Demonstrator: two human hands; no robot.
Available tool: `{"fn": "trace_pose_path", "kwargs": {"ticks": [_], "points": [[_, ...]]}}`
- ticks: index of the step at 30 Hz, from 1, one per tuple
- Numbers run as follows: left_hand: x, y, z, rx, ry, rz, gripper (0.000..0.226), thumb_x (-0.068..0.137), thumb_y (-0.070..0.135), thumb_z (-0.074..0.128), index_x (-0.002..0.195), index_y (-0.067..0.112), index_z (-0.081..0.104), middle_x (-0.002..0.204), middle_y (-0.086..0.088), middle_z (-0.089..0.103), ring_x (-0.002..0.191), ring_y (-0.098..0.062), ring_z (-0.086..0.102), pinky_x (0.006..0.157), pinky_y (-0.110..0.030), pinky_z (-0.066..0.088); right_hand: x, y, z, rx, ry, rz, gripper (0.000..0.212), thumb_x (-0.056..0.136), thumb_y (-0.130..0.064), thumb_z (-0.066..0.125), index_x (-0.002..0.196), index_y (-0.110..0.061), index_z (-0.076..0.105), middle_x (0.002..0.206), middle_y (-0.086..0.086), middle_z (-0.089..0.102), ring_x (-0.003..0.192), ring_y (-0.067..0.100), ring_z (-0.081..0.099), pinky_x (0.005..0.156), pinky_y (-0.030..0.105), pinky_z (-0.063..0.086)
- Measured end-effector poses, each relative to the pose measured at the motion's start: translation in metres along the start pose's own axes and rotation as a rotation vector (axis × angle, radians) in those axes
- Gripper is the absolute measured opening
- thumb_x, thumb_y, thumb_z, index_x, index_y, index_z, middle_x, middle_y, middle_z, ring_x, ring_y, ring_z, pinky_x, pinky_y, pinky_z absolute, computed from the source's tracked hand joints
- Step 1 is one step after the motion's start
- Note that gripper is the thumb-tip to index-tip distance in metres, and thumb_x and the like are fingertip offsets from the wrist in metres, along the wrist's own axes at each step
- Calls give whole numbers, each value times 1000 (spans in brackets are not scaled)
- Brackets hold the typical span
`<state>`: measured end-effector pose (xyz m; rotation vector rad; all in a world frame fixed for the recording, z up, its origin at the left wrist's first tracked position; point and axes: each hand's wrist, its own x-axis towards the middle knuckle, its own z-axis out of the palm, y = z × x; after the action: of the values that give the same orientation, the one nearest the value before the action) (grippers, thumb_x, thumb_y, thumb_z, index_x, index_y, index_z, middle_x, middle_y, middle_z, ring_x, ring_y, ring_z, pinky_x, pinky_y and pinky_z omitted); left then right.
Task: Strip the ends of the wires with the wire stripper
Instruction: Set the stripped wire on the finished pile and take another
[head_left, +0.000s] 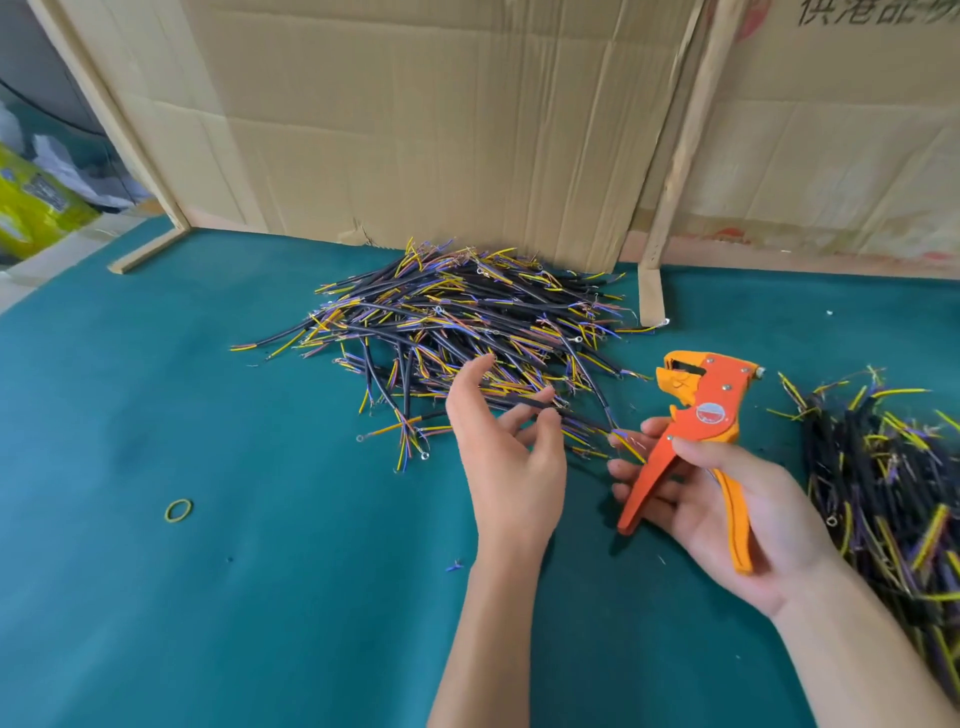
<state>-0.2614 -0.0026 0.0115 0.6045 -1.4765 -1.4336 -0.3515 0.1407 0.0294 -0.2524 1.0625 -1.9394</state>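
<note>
A big heap of short black cables (457, 322) with yellow and blue cores lies on the green mat at the centre back. My left hand (504, 457) reaches into its near edge. Thumb and fingers pinch one black cable (582, 420), whose yellow and blue ends point toward my right hand. The index finger stays straight. My right hand (727, 514) grips the orange wire stripper (696, 426) by its handles, thumb across the top. The stripper's jaws point up and left, with no wire in them.
A second heap of cables (893, 499) lies at the right edge. A yellow rubber band (178, 510) sits on the green mat (208, 597) at the left. Cardboard sheets (415, 130) and wooden strips (652, 296) wall off the back.
</note>
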Motion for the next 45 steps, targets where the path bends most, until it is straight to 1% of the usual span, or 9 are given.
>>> {"fn": "trace_pose_path", "kwargs": {"ticks": [4,9,13,21,28,31,36,39,45], "points": [[-3,2,5,92,-21,20,67,88,1,65,144,28,40,147,3,39,99,-10,70,76,-24,58,1,0,1,-59,-10,-1,39,81,-9,61,119,-1,61,120,34,66,96,45,71,76,48,61],[-2,3,4,198,16,46,22,90,10,69,109,18,62,107,-1,66,89,-10,71,72,-18,52,2,-2,2,-58,-11,12,38,77,-11,66,114,-1,62,118,36,66,93,44,72,74,48,61],[0,5,-3,268,98,89,15,89,7,70,94,20,64,90,6,68,78,-9,68,66,-14,47,3,-2,-1,-16,-52,31,33,86,-13,58,116,1,61,125,36,64,97,44,70,78,49,61],[5,1,-8,488,62,201,10,89,9,74,86,18,74,85,10,66,72,-6,60,65,-8,40,2,-4,-5,86,-71,-60,50,82,-19,63,128,2,58,136,26,62,101,38,71,81,46,60],[3,5,-6,512,19,173,11,86,13,77,79,21,75,79,12,67,65,-6,61,60,-9,38,0,-11,-5,103,-80,-119,38,84,-18,59,115,0,70,132,25,65,123,36,64,84,38,59],[3,5,-5,527,18,156,12,85,17,79,76,25,74,74,14,66,59,-4,56,60,-9,38,-1,-13,-5,81,-66,-131,42,85,-17,55,122,3,66,134,26,63,124,35,64,84,35,59],[2,4,-5,537,-12,49,8,84,31,80,79,27,74,73,17,70,52,-6,59,64,-29,52,-1,-17,-5,57,-51,-165,54,86,-19,56,135,5,57,138,21,62,122,30,65,84,34,59],[3,6,-6,511,-62,-2,9,83,36,80,80,32,73,80,26,70,51,-6,63,63,-31,56,-2,-18,-5,69,-32,-179,61,81,-21,62,136,5,56,139,19,62,121,29,67,84,34,59],[5,5,-12,622,-224,23,12,82,24,80,87,34,76,69,33,63,51,0,52,60,-23,43,-2,-24,-6,91,-20,-224,59,81,-22,59,135,0,59,140,15,63,124,25,65,84,33,59]]}}
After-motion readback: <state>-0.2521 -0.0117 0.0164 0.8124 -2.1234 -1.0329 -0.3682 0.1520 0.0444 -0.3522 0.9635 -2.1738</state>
